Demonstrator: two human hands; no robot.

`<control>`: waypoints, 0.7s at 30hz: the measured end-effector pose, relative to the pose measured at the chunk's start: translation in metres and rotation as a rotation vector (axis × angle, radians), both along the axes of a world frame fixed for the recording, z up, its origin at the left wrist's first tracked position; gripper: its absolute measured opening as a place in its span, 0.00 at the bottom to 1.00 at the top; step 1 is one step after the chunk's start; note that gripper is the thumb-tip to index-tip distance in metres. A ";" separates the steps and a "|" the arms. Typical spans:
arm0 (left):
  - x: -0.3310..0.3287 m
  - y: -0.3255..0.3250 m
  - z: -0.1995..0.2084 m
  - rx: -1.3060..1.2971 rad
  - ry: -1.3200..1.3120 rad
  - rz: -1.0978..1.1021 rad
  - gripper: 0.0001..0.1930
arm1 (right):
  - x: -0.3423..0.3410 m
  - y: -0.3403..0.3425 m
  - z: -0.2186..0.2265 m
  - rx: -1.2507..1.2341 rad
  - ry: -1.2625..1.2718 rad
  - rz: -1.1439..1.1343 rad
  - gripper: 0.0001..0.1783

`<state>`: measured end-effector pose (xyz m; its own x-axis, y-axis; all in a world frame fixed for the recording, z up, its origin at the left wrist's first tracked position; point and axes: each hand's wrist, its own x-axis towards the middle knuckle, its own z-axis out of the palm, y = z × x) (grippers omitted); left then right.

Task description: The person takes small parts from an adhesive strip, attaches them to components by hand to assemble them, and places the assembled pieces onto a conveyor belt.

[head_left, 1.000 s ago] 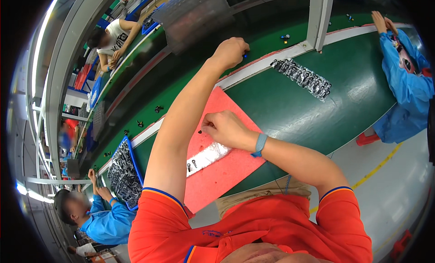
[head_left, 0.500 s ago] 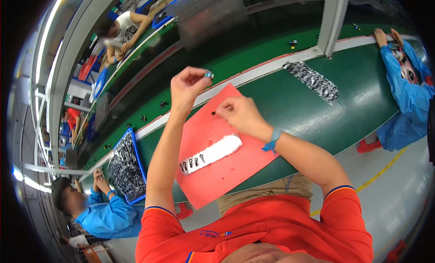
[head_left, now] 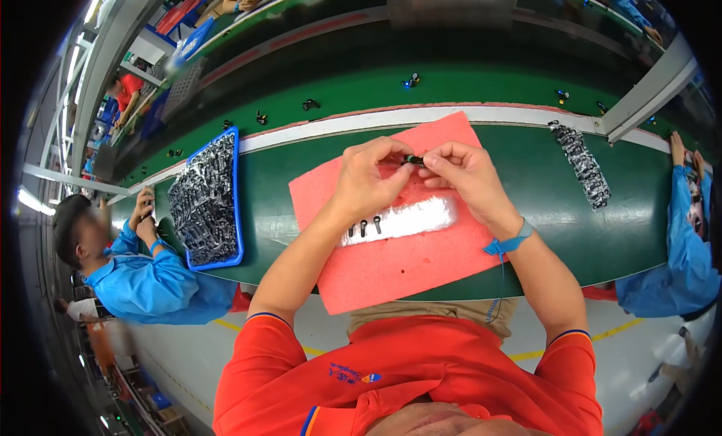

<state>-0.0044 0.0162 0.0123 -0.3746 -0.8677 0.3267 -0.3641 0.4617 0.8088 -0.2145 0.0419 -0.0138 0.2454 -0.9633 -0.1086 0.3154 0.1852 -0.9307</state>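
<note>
Both hands meet over the far part of a pink foam sheet (head_left: 361, 274), with a small dark piece (head_left: 413, 159) pinched between their fingertips. It shows a greenish spot, but its kind is too small to make out. My left hand (head_left: 370, 177) grips it from the left, thumb and fingers together. From the other side my right hand (head_left: 468, 179), with a blue band (head_left: 508, 243) and coiled cord at the wrist, has its fingertips closed at the same piece. Just below lies a shiny white strip (head_left: 417, 219) bearing several small black stemmed parts (head_left: 377, 224), partly hidden by my left forearm.
Many bagged black parts fill a blue tray (head_left: 239, 210) on the left; a bundle of similar parts (head_left: 583, 165) lies right. Beyond the white ledge (head_left: 323, 120), small parts (head_left: 411, 80) rest on a green belt. Blue-clad co-workers sit at left (head_left: 150, 282) and right (head_left: 688, 233).
My left hand, earlier raised with a small shiny piece, and my right hand, earlier low over the sheet by a tiny black bit, have come together. The whole view has turned.
</note>
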 end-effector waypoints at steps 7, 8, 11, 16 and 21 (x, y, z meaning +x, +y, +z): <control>0.000 0.000 -0.001 0.012 -0.013 -0.013 0.12 | 0.004 0.004 -0.002 0.026 -0.006 -0.036 0.11; 0.001 0.000 -0.001 -0.004 -0.022 -0.011 0.12 | 0.003 0.004 -0.003 0.026 -0.011 -0.036 0.11; -0.003 0.000 0.000 0.001 -0.038 0.044 0.11 | -0.002 0.003 -0.003 0.039 -0.009 -0.071 0.11; -0.001 0.000 -0.002 -0.081 -0.046 0.046 0.11 | 0.002 0.006 0.001 0.026 0.013 -0.075 0.12; -0.002 0.001 -0.001 -0.146 -0.072 0.037 0.10 | 0.002 0.006 0.000 0.016 0.032 -0.083 0.12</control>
<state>-0.0060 0.0167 0.0110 -0.3701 -0.8266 0.4240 -0.4382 0.5578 0.7049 -0.2125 0.0481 -0.0133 0.1606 -0.9784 -0.1302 0.3005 0.1741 -0.9378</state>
